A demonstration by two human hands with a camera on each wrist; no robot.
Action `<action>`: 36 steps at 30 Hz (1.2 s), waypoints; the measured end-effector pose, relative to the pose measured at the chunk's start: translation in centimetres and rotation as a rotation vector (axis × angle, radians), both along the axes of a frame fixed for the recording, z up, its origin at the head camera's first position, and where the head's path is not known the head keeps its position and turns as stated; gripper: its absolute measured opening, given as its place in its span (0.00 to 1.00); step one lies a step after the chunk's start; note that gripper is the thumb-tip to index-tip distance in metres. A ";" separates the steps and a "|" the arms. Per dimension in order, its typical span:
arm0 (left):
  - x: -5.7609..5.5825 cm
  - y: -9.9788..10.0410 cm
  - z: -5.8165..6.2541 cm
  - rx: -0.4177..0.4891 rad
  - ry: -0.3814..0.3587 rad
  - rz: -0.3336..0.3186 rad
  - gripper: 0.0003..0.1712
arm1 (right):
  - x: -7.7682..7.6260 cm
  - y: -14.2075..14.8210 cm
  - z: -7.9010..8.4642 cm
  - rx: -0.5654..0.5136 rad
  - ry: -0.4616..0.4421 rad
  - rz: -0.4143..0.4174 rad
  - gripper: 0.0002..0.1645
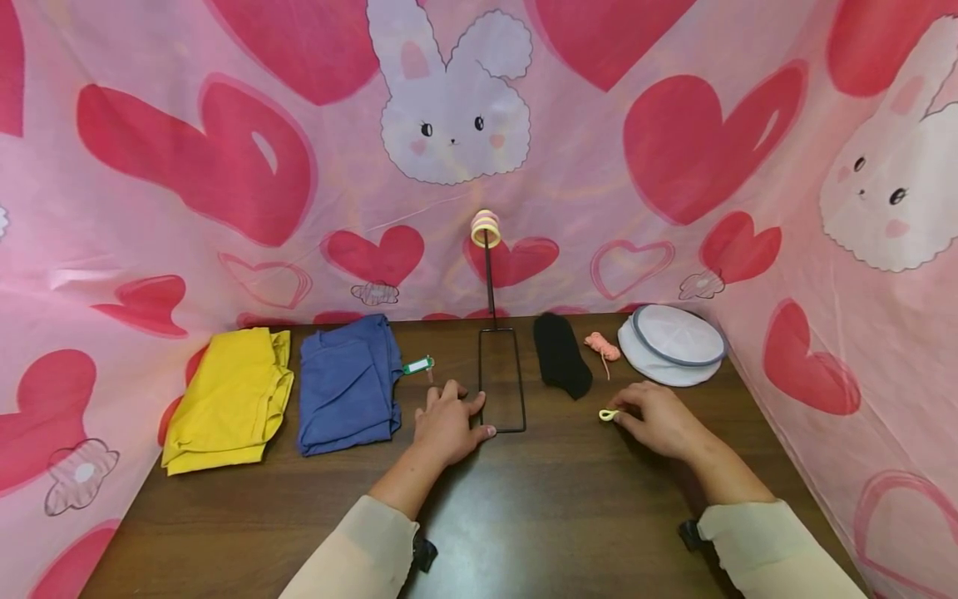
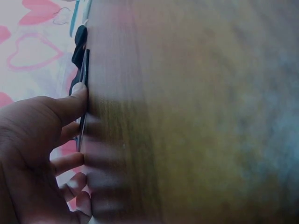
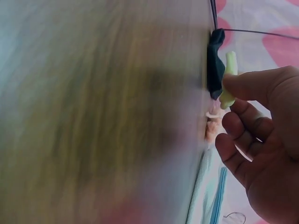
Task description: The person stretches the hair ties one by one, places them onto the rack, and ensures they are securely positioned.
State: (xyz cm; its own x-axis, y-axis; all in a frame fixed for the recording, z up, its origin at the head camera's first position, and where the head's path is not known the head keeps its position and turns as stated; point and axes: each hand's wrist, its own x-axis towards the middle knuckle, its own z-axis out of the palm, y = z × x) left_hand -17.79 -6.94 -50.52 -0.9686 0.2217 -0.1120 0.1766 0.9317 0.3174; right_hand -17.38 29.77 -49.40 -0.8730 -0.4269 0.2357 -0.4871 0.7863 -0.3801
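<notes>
My right hand (image 1: pixel 659 418) pinches a yellow hair tie (image 1: pixel 608 415) between thumb and fingertips, low over the table's right half. In the right wrist view the hair tie (image 3: pixel 229 81) sticks out past the thumb while the other fingers curl loosely. A black wire stand (image 1: pixel 490 281) has a flat rectangular base and a rod rising at the back. Pink and yellow bands (image 1: pixel 485 228) ring the rod's upper end. My left hand (image 1: pixel 446 424) lies with fingers spread, thumb and index finger touching the base's near left corner. The left wrist view shows the thumb (image 2: pixel 78 95) pressing its edge.
Folded yellow cloth (image 1: pixel 228 399) and folded blue cloth (image 1: pixel 350 387) lie on the left, near a green key tag (image 1: pixel 418 364). Right of the stand are a black sock (image 1: pixel 560 353), pink yarn (image 1: pixel 602 345) and a white round mesh item (image 1: pixel 677 333). Printed fabric (image 1: pixel 584 208) walls the table.
</notes>
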 end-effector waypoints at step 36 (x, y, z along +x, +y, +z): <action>0.1 0.1 0.3 0.006 -0.007 0.000 0.38 | -2.3 -7.7 4.3 -0.239 0.225 0.180 0.08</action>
